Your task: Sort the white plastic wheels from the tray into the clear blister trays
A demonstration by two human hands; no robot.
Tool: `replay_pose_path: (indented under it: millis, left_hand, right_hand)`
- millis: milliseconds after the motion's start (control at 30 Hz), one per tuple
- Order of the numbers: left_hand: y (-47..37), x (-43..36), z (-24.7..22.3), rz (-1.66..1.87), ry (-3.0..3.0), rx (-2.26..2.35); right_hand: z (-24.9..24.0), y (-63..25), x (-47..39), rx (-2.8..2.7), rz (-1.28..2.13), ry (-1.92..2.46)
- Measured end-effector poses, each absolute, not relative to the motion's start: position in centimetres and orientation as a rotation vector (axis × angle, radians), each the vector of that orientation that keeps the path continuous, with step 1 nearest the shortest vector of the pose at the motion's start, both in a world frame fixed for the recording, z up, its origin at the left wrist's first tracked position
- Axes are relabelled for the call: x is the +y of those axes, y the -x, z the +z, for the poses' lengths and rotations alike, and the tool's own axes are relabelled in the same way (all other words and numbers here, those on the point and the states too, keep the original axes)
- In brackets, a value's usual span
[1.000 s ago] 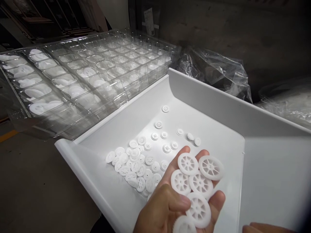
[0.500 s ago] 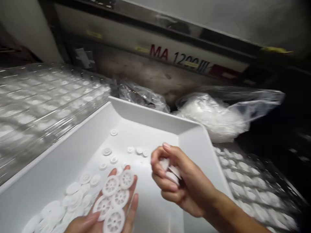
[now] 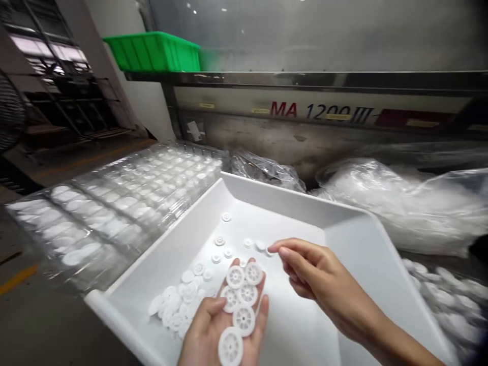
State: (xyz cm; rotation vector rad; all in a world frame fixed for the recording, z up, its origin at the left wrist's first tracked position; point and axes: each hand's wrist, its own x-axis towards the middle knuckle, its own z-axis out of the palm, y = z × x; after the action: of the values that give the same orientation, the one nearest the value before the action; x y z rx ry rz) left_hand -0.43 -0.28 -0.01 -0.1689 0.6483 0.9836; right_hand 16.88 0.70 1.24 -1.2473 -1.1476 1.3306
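Note:
My left hand is palm up over the white tray, with several white spoked wheels lying on its palm and fingers. The thumb rests against one of them. My right hand has its thumb and index finger pinched at a small white wheel near the tray floor; its other fingers are curled, and what they enclose is hidden. Other small wheels lie scattered beyond my left hand. A heap of white wheels sits at the tray's left side.
Clear plastic trays of white parts stand at the left, more parts at the right. Plastic bags lie behind the white tray. A green bin rests on a machine ledge.
The view has shifted, bringing the green bin into sight. My right hand has turned from a curled hold on white pieces to a fingertip pinch at a small wheel. Another wheel shows on my left palm.

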Motion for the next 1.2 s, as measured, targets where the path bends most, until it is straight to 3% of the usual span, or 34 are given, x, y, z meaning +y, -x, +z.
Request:
replay_pose_path:
  millis: [200, 367, 1200]
  left_hand:
    - [0.1, -0.5, -0.8, 0.963, 0.204, 0.538]
    - [0.0, -0.5, -0.1, 0.978, 0.247, 0.56]
    - [-0.3, -0.6, 0.3, 0.987, 0.319, 0.516]
  right_hand:
    - [0.5, -16.8, -0.1, -1.914, 0.665, 1.242]
    - [0.0, -16.9, -0.1, -2.153, 0.47, 1.274]
    - [0.3, -16.7, -0.1, -2.03, 0.475, 1.46]
